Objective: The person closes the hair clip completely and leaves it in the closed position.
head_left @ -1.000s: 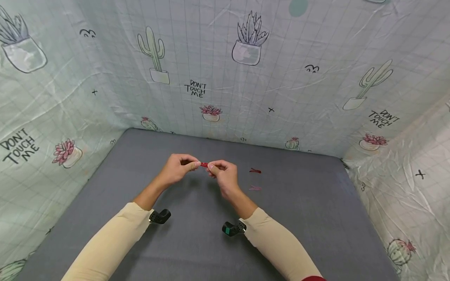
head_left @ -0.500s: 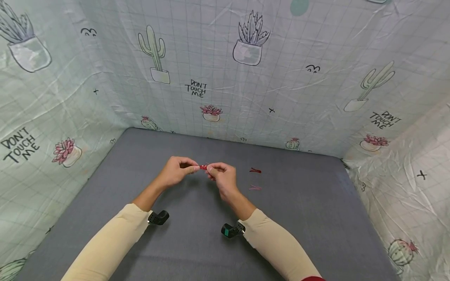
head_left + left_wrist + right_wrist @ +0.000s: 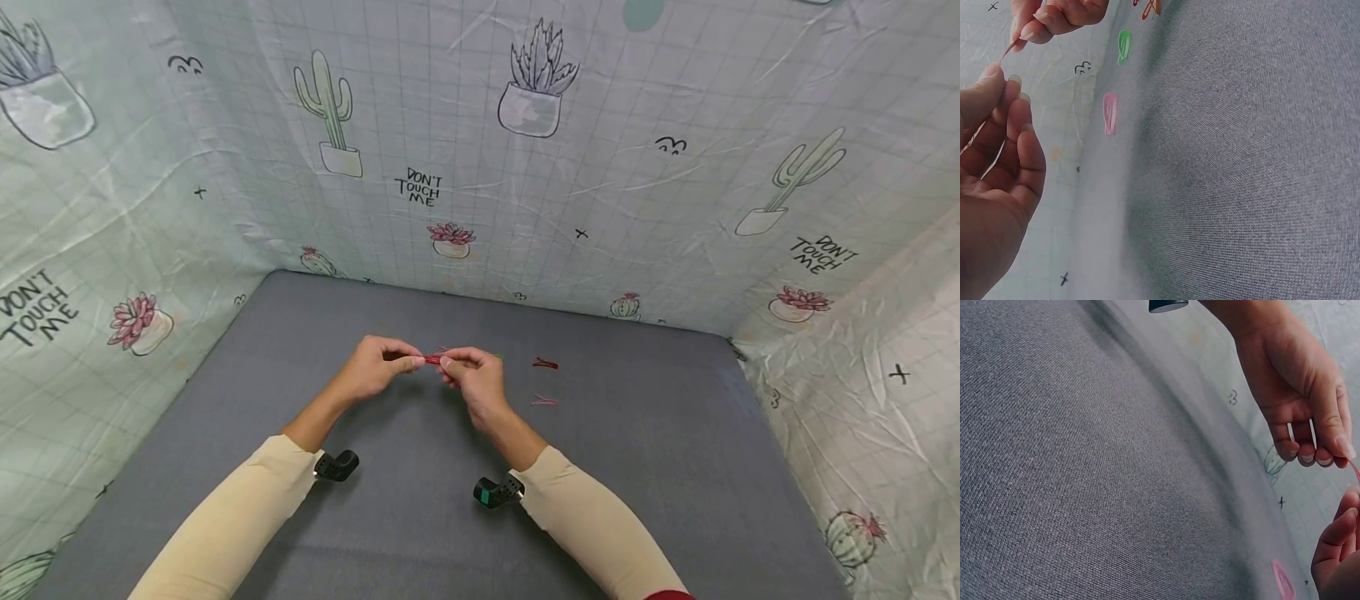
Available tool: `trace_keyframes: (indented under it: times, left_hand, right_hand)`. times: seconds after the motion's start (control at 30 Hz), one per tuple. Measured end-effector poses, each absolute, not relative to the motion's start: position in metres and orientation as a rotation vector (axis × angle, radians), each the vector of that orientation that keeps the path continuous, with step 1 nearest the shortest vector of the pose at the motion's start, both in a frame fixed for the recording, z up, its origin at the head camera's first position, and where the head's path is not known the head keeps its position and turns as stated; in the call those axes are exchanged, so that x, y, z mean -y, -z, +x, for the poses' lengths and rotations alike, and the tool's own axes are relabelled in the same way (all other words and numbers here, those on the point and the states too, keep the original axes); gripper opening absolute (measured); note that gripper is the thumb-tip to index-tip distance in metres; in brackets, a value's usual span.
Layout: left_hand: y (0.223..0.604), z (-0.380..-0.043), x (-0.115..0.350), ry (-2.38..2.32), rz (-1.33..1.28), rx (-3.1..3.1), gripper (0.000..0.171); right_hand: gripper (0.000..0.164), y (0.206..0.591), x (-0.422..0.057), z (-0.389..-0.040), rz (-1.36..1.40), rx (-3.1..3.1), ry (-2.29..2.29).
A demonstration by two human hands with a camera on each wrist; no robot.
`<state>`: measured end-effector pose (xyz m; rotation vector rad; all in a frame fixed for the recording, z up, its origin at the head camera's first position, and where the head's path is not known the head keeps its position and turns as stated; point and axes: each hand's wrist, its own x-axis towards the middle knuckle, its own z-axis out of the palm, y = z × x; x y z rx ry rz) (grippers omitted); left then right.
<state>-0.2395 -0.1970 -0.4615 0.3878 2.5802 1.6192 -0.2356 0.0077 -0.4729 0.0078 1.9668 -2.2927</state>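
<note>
Between both hands, raised over the grey table, is a small red snap hair clip (image 3: 432, 360). My left hand (image 3: 377, 367) pinches its left end with thumb and index fingertip. My right hand (image 3: 478, 377) pinches the opposite end, the thumb lying over it. From the left wrist view the hair clip looks thin, edge-on, and the left hand's other fingers are loosely bent. Most of it is covered by fingertips. On the table behind the hands lie a pink hair clip (image 3: 1110, 112) and a green hair clip (image 3: 1124, 47), both mostly hidden in the head view.
Right of the hands lie a dark red hair clip (image 3: 545, 363) and a mauve-pink hair clip (image 3: 544, 401) with spread arms. The grey cloth-covered table (image 3: 637, 467) ends at a curtain (image 3: 480, 167) with cactus prints, which rises on the back and sides.
Both hands have dropped slightly, with the red hair clip turning between the fingertips. Bits of the pink and green hair clips now show behind the right hand.
</note>
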Motion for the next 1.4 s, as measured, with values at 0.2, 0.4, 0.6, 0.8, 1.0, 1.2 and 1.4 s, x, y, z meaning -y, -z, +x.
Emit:
trace_keyframes:
  times: [0.2, 0.4, 0.6, 0.8, 1.0, 1.2, 1.4]
  left_hand:
    - [0.464, -0.238, 0.197, -1.620, 0.407, -2.612, 0.019]
    - [0.469, -0.237, 0.197, -1.627, 0.420, -2.638, 0.018]
    - [0.471, -0.238, 0.198, -1.608, 0.455, -2.677, 0.015]
    - [0.471, -0.237, 0.200, -1.614, 0.464, -2.690, 0.014]
    - [0.471, -0.235, 0.204, -1.642, 0.458, -2.691, 0.015]
    - [0.473, -0.234, 0.207, -1.616, 0.445, -2.694, 0.015]
    - [0.477, -0.235, 0.208, -1.565, 0.417, -2.699, 0.014]
  right_hand:
    - [0.017, 0.476, -0.008, -0.235, -0.024, -2.013, 2.252]
    - [0.015, 0.480, -0.009, -0.236, -0.089, -2.137, 2.178]
    - [0.012, 0.478, -0.009, -0.235, -0.149, -2.249, 2.104]
    - [0.011, 0.479, -0.010, -0.236, -0.244, -2.311, 2.049]
    - [0.013, 0.479, -0.010, -0.235, -0.353, -2.342, 2.004]
    - [0.013, 0.480, -0.011, -0.234, -0.422, -2.423, 1.919]
    - [0.012, 0.484, -0.012, -0.235, -0.427, -2.476, 1.848]
